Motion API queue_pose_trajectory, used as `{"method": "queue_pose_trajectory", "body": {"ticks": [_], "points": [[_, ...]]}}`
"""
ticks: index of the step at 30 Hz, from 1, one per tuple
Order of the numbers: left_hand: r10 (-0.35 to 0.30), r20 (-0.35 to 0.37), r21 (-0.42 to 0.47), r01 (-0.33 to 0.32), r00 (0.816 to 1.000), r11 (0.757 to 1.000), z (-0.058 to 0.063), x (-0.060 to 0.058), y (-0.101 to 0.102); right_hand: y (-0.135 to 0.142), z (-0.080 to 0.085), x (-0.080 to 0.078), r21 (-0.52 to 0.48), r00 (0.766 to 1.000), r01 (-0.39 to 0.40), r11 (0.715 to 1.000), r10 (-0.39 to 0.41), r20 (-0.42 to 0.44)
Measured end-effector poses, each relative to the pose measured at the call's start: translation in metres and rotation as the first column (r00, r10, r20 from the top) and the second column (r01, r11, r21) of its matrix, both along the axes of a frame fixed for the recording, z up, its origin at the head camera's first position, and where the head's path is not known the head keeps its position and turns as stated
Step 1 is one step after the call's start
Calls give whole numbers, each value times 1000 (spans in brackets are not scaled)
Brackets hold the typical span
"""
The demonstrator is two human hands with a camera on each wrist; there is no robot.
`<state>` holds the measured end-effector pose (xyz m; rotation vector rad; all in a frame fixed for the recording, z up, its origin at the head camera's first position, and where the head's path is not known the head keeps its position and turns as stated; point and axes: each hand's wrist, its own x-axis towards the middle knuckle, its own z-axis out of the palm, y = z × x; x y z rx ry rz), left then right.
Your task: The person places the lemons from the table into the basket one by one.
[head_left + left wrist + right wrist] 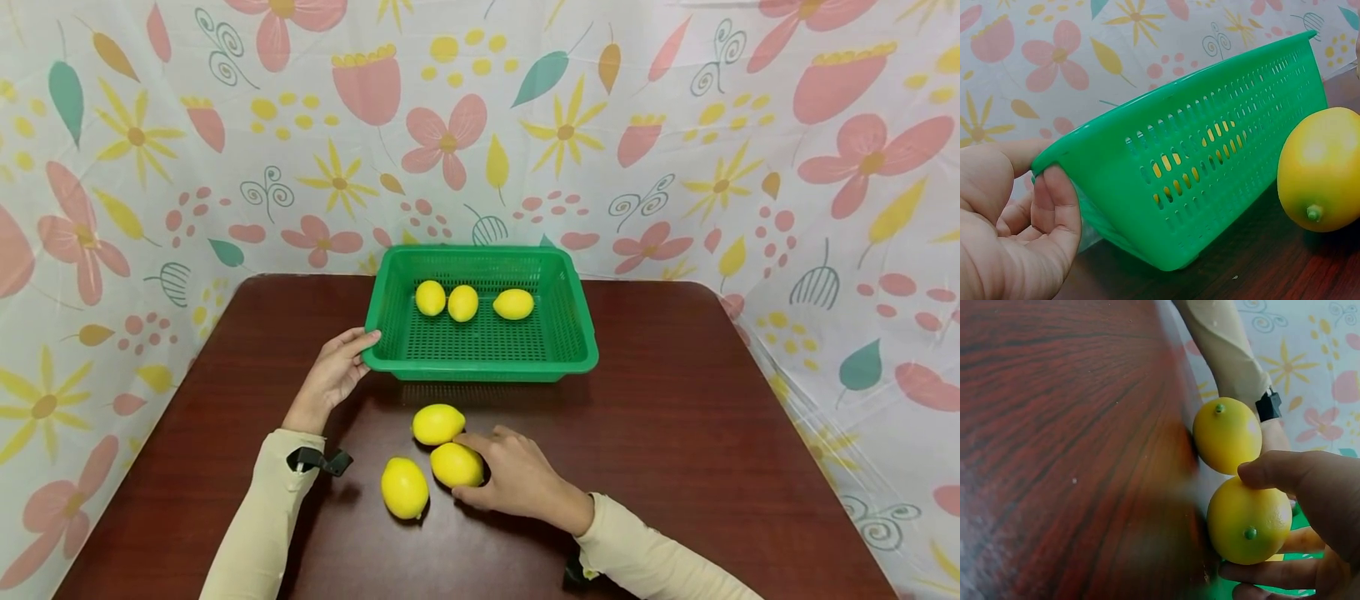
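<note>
The left hand (336, 367) is pinching the green basket (480, 367), the right hand (521, 477) a lemon (454, 466) before it, maybe risking bumping the close-by lemon (437, 424) away

Dark red-brown wood-grain table (675, 400) spans lower half of head view, with green basket (480, 367) sitting at frame centre and three lemons (456, 466) lying just below it, slightly left of lower centre.
</note>
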<state>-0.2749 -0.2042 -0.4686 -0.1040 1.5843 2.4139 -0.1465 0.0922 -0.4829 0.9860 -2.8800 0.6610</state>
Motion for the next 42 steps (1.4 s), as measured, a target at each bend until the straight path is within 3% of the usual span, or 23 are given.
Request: {"method": "queue_pose_trajectory", "body": {"ticks": [12,20,29,36,42], "points": [[-11,-5,8,11,1000,1000,0,-1,0,3,6,2,-9,999,-21,1000,21,-35],[3,-14,21,-3,1000,1000,-2,-2,1,9,23,-1,-46,997,-69,997,68,-27],[0,-16,22,0,1000,1000,-3,-2,2,21,66,-15,-41,989,-140,989,138,-47],[4,-6,35,-4,1000,999,-4,-3,1,25,108,-41,-24,972,-233,972,232,-38],[-8,-11,44,8,1000,999,-4,-2,0,23,131,-68,-71,942,-335,940,333,-37]]}}
